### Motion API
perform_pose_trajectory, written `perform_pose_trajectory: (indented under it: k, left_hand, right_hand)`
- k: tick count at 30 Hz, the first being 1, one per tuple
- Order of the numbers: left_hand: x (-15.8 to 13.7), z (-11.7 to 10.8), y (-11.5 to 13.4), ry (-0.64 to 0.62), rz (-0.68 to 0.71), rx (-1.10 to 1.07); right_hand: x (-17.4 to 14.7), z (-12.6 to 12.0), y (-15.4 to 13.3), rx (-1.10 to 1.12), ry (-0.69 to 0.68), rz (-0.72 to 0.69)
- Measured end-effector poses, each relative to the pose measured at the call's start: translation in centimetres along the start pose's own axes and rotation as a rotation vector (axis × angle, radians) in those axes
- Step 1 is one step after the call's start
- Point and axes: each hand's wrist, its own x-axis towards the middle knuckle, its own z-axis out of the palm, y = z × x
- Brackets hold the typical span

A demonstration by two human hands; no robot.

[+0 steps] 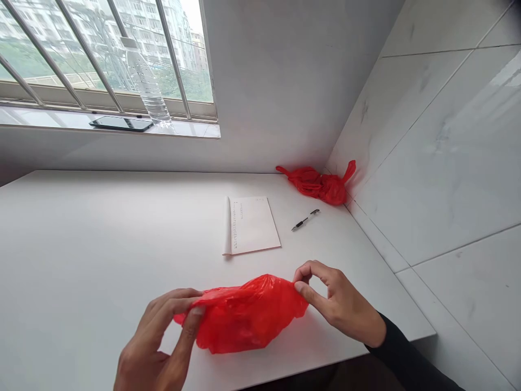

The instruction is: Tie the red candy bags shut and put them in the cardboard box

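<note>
A thin red plastic bag [248, 315] is stretched between my two hands near the table's front edge. My left hand [163, 336] pinches its left end between thumb and fingers. At the opposite end, my right hand [334, 298] grips the bag's edge between thumb and forefinger. The bag is crumpled and slightly see-through; whether anything lies inside, I cannot tell. Beyond it on the white table [122, 244] rests a notepad [256, 225] with handwriting on its page and a rolled left edge. A black-and-clear pen [305, 220] lies to the notepad's right.
Another red plastic bag [317, 183] sits bunched in the far right corner, against the wall. On the windowsill stand a clear water bottle [146, 87] and, lying flat, a dark phone [121, 124]. Metal bars [87, 54] cross the window. A tiled wall [448, 163] borders the table's right side.
</note>
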Motion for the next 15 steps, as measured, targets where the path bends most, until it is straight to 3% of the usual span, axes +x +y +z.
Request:
perform_pose_trajectory:
  k: [2, 3, 7, 9, 11, 15]
  left_hand:
    - [0.0, -0.3, 0.4, -0.024, -0.088, 0.019]
    - [0.0, -0.2, 0.8, -0.047, -0.059, 0.028]
    - [-0.1, 0.9, 2.7, -0.151, 0.238, 0.065]
    - [0.0, 1.2, 2.7, -0.169, 0.27, 0.024]
    - [0.2, 0.8, 2.0, -0.124, 0.154, -0.036]
    - [0.7, -0.9, 1.6, 0.001, -0.362, -0.095]
  right_hand:
    - [-0.3, -0.1, 0.2, 0.033, 0.006, 0.055]
    - [-0.3, 0.0, 0.2, 0.062, -0.003, 0.057]
    - [-0.3, 1.3, -0.6, 0.112, -0.05, -0.048]
    - [-0.2, 1.6, -0.8, 0.074, -0.032, -0.077]
    - [-0.2, 1.4, -0.6, 0.067, 0.029, -0.053]
    - [-0.6, 0.6, 0.8, 0.191, 0.145, 0.005]
